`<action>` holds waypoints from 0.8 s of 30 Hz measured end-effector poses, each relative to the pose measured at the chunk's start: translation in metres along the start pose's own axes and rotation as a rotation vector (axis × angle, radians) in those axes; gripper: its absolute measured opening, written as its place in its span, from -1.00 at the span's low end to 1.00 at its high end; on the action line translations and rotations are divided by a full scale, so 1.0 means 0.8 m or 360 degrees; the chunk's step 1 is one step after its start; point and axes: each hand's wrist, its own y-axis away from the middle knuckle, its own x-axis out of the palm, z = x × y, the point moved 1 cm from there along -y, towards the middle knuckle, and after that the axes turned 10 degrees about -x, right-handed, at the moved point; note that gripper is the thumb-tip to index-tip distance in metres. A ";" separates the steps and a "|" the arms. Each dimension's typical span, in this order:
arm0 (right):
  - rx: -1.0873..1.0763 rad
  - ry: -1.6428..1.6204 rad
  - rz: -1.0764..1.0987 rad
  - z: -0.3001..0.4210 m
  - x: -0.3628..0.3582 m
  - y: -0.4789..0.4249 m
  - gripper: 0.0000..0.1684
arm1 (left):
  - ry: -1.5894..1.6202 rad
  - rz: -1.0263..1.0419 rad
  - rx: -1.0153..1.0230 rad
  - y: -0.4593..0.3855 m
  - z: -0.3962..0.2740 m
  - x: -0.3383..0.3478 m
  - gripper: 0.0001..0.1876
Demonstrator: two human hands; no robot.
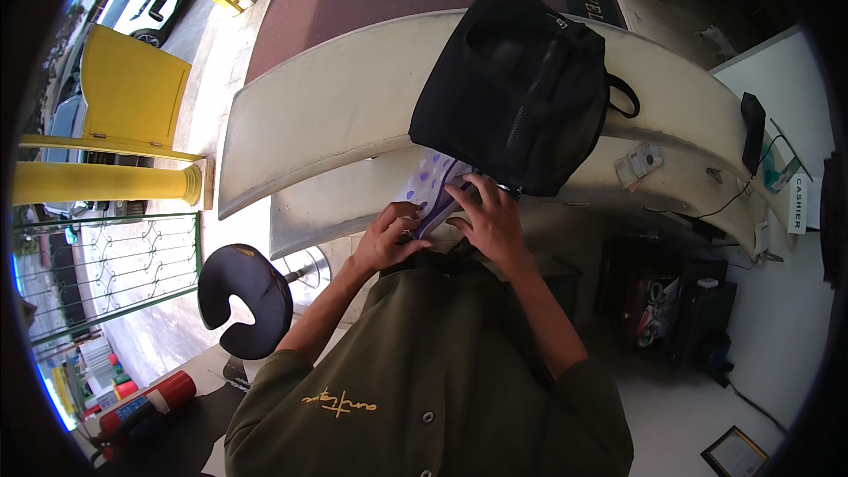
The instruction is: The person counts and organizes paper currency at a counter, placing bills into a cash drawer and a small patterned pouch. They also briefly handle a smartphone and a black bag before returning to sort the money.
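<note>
A pouch (423, 187), pale with purple polka dots and a purple trim, lies slanted at the lower counter's edge, close to my body. My left hand (391, 237) grips its near left end between thumb and curled fingers. At the pouch's right side, the fingertips of my right hand (491, 220) touch the purple trim. The right thumb is apart from those fingers, so a firm grip cannot be made out. Just beyond both hands, a black backpack (510, 86) lies on the upper counter and overhangs the pouch's far end.
The curved cream counter (318, 106) has two levels. Banknotes (639, 164) lie on the lower level, right of the backpack, near a black cable (732, 202). A cashier sign (798, 202) stands at far right. Left are a dark stool seat (245, 301) and a red fire extinguisher (149, 404).
</note>
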 end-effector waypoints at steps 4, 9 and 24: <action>-0.0240 0.0061 0.0296 -0.031 0.033 0.016 -0.74 | 0.0380 -0.0122 -0.0872 -0.050 -0.050 -0.003 -0.56; -0.0443 0.0159 0.0397 0.000 -0.005 0.004 -0.79 | -0.0231 0.0279 -0.0923 -0.084 -0.039 -0.003 -0.45; 0.0001 0.0080 0.0650 -0.008 -0.039 -0.017 -0.66 | -0.0281 -0.0071 -0.0608 -0.081 -0.056 0.002 -0.83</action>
